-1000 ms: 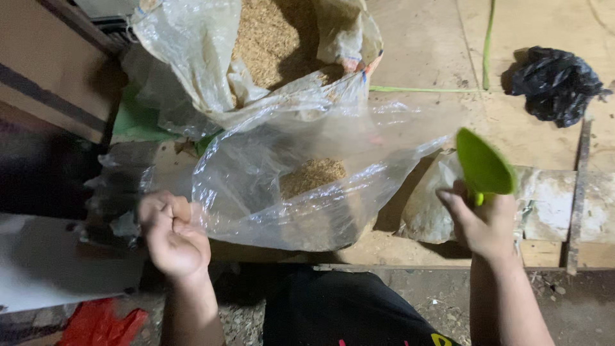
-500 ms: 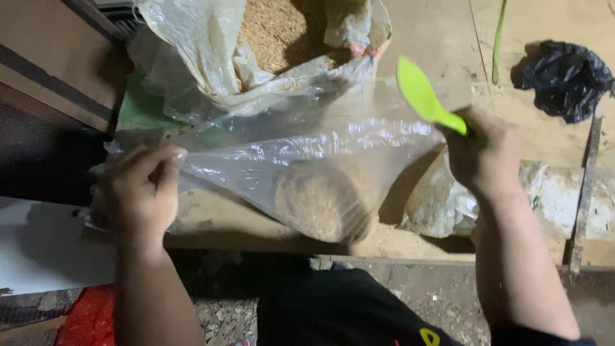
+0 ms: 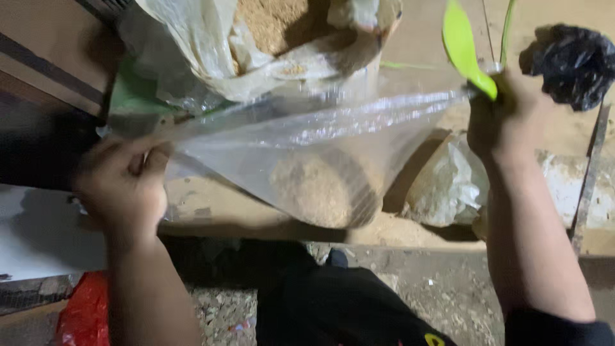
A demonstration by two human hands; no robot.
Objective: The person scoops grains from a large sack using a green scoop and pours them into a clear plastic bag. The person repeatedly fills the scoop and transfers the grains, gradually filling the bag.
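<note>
– What was seen from the head camera?

– A clear plastic bag (image 3: 307, 154) was held stretched between both hands, with brown grain (image 3: 317, 192) settled at its bottom. The left hand (image 3: 122, 186) was clenched on one corner; the right hand (image 3: 506, 122) gripped the other, along with a green scoop (image 3: 464, 45).

– Anything obscured?

– The scoop's top was cut off, and the large sack (image 3: 256, 51) behind was only partly shown.

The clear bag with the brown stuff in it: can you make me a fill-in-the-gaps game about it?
1. The clear plastic bag is stretched between ____ hands.
2. The right hand also holds a ____ scoop.
3. The crumpled bag on the right is ____.
4. The powder sits at the bag's ____.

Missing words: two, green, black, bottom.
</note>
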